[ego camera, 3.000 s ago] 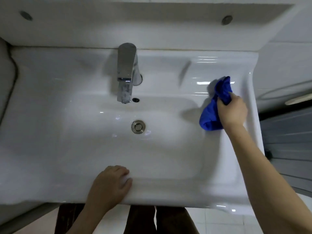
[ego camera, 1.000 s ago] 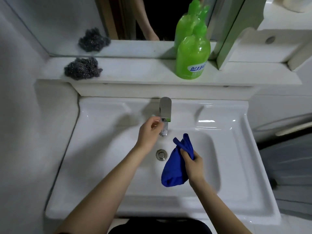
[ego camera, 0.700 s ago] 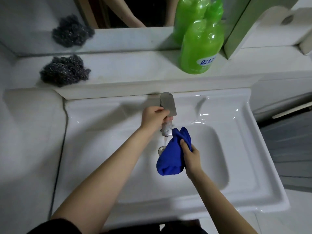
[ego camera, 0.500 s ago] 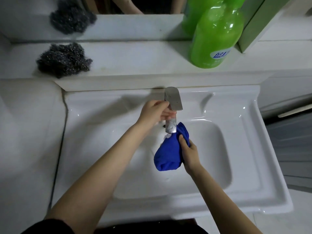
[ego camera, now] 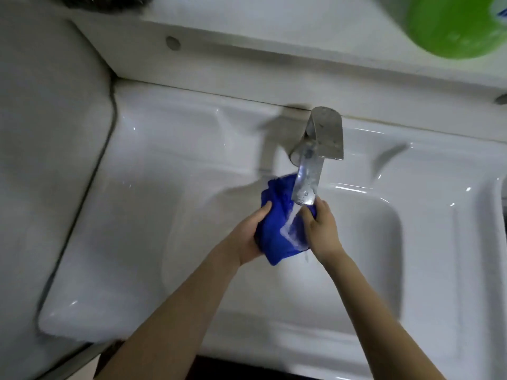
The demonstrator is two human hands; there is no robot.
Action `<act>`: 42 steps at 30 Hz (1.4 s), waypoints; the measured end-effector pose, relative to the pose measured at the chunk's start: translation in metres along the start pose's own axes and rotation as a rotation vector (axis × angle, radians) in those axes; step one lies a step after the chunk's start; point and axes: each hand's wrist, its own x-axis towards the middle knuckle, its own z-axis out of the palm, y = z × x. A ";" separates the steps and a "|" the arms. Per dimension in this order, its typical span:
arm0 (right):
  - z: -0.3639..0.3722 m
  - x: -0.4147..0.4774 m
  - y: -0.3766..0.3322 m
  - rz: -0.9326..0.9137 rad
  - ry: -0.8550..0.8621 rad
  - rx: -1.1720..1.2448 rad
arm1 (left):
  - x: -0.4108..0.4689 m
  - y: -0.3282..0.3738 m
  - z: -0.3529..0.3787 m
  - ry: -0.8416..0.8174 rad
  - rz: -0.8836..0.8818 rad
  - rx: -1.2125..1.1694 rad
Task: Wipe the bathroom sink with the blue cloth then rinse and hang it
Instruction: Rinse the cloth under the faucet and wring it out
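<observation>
The bunched blue cloth (ego camera: 277, 215) hangs over the basin of the white sink (ego camera: 170, 187), right under the chrome tap (ego camera: 318, 149). Water runs from the spout onto the cloth. My left hand (ego camera: 247, 237) grips the cloth's left side. My right hand (ego camera: 322, 229) grips its right side, fingers just below the spout. The drain is hidden behind the cloth and hands.
A white shelf (ego camera: 274, 28) runs behind the sink. A green soap bottle (ego camera: 455, 26) stands on it at the upper right, and a dark steel scourer (ego camera: 104, 1) lies at its upper left edge. A grey wall surface (ego camera: 41, 133) borders the sink's left side.
My left hand has left the tap handle and taken hold of the cloth. Water now flows onto the cloth. The camera has tilted down and closer to the basin.
</observation>
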 end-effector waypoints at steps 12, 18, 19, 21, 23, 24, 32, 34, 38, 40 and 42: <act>0.051 -0.017 -0.011 0.197 0.052 0.002 | 0.031 -0.030 0.011 0.433 0.168 -0.068; 0.056 0.013 0.013 0.440 0.020 0.164 | 0.036 -0.017 0.007 0.675 0.264 0.132; 0.060 -0.001 0.010 0.391 0.034 0.152 | 0.038 -0.009 0.003 0.680 0.269 0.151; 0.060 -0.018 0.003 0.298 0.059 0.147 | 0.045 -0.005 -0.001 0.648 0.225 0.106; 0.052 0.003 0.007 0.264 0.072 -0.066 | 0.047 -0.020 0.006 0.626 0.177 0.115; 0.047 0.017 0.010 0.284 0.048 -0.117 | 0.046 -0.027 0.014 0.625 0.172 0.140; 0.002 0.009 0.022 0.338 0.016 0.239 | 0.037 -0.005 -0.008 0.426 0.246 0.111; -0.009 0.003 0.018 0.283 -0.006 0.342 | 0.035 -0.010 -0.012 0.347 0.242 0.074; -0.007 -0.002 0.010 0.286 -0.117 0.438 | 0.041 -0.038 -0.008 0.247 0.164 0.108; 0.001 -0.004 0.004 0.225 -0.180 0.248 | 0.043 -0.043 -0.006 0.321 0.215 0.060; 0.008 -0.006 0.005 0.160 -0.210 0.100 | 0.043 -0.041 -0.009 0.415 0.297 0.010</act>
